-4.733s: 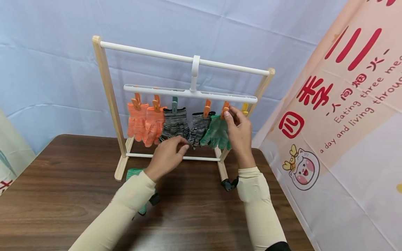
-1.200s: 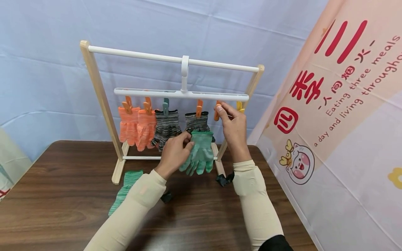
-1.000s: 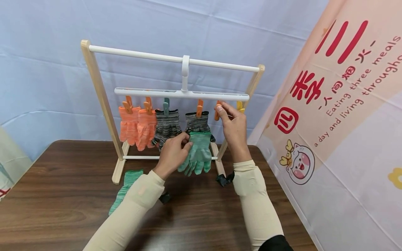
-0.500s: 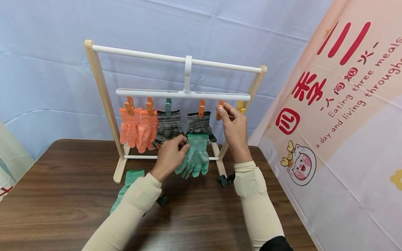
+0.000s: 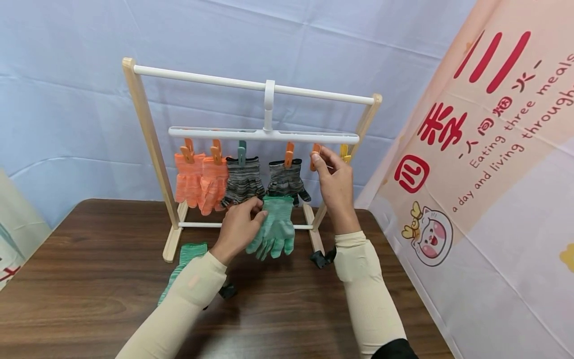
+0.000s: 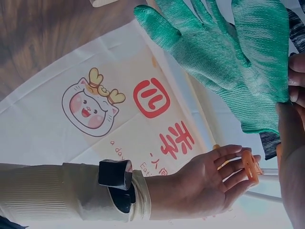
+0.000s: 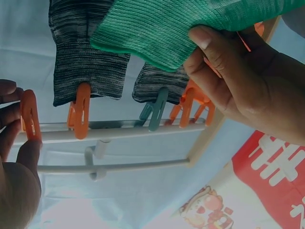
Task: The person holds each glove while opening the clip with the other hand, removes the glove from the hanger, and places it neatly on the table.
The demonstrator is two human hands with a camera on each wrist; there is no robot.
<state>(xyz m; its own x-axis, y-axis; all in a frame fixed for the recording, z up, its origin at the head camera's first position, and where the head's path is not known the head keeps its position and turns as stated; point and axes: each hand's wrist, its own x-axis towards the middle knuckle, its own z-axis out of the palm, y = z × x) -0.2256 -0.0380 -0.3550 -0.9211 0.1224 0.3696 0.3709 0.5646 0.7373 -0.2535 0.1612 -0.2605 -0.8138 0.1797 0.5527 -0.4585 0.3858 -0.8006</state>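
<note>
My left hand (image 5: pixel 239 224) pinches a green knit glove (image 5: pixel 275 227) near its cuff. The glove hangs fingers down in front of the rack, below a grey-and-black striped glove (image 5: pixel 284 174). In the left wrist view the green glove (image 6: pixel 214 62) is close up. My right hand (image 5: pixel 337 184) pinches an orange clothespin (image 5: pixel 314 160) under the white hanger (image 5: pixel 224 132). That clothespin holds no cloth. A second green glove (image 5: pixel 193 252) lies on the table, partly hidden by my left sleeve. Another striped glove (image 5: pixel 244 179) and two orange gloves (image 5: pixel 187 177) hang from clothespins.
A wooden stand (image 5: pixel 141 109) with a white top rod (image 5: pixel 202 78) carries the hanger. At the hanger's right end is a yellow clothespin (image 5: pixel 345 152). Behind the table (image 5: pixel 89 259) hangs pale cloth, and a printed banner (image 5: pixel 448 164) stands at the right.
Earlier the green glove hung at the right-hand orange clothespin. It has come off and moved down and left in my left hand. The right hand stays at the clothespin.
</note>
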